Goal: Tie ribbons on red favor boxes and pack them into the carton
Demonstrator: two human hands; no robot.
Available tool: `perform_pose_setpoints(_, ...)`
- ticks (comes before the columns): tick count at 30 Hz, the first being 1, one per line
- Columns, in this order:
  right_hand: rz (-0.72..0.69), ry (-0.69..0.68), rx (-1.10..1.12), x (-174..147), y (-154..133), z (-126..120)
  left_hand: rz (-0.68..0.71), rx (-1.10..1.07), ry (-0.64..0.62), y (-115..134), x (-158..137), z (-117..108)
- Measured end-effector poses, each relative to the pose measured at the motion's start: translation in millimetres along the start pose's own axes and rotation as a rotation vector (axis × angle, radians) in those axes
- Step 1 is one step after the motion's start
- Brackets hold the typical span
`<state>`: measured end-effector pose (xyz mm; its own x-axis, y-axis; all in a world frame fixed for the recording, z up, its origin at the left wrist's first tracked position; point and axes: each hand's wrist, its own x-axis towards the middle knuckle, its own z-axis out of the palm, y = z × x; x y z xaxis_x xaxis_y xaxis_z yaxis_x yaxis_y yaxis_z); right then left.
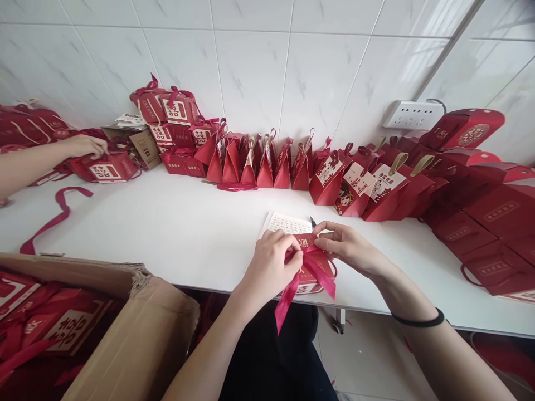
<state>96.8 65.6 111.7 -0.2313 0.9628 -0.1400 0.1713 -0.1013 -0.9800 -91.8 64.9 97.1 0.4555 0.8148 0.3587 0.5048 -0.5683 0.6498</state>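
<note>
1. Works at a long white bench [167, 223], with red gift boxes [282, 167] lined up along its far side against a tiled wall [179, 55].
2. Extends left forearm [223, 334] up and inward from the lower edge of view, and right forearm [412, 289] in from the lower right, with a black band [422, 319] round the latter.
3. Has a red box [320, 267] set at the near edge of the bench, below and between both hands, with a printed sheet [286, 221] just behind.
4. Bends left hand [276, 257] over the left part of the box, back upward, fingers curled inward.
5. Arches right hand [345, 245] over the far right of the box, wrist raised.
6. Pinches a magenta ribbon [288, 298] between left thumb and index, closed together above the box top, with two tails spreading toward the near edge.
7. Places right thumb and index close together, tips at the far part of the box top; cannot tell if gripping or merely touching.
</note>
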Motion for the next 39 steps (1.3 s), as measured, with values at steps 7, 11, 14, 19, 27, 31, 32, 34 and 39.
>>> perform_pose_setpoints(7, -0.053, 0.103, -0.003, -10, 3, 9, -0.079, -0.128, 0.344, -8, -11, 4)
perform_pose_setpoints(11, -0.101, 0.179, -0.112, -18, 9, 11, -0.182, -0.152, 0.286, -10, -19, 0)
perform_pose_setpoints(14, -0.128, 0.167, -0.134, -24, 17, 11, -0.199, -0.186, 0.199, -10, -22, -5)
perform_pose_setpoints(19, -0.164, 0.204, -0.167, -27, 22, 13, -0.152, -0.231, 0.197, -13, -21, -5)
perform_pose_setpoints(27, -0.125, 0.233, -0.117, -28, 15, 20, -0.018, -0.2, 0.37, -21, -17, 1)
perform_pose_setpoints(31, -0.126, 0.225, -0.104, -29, 20, 22, -0.059, -0.18, 0.377, -18, -15, 3)
perform_pose_setpoints(32, -0.135, 0.233, -0.098, -29, 22, 23, -0.059, -0.162, 0.37, -16, -14, 3)
perform_pose_setpoints(34, -0.206, 0.333, -0.105, -32, 26, 25, -0.02, -0.111, 0.382, -14, -12, 5)
perform_pose_setpoints(39, -0.621, 0.673, -0.452, -38, 19, 37, 0.18, -0.047, 0.526, -14, -10, 11)
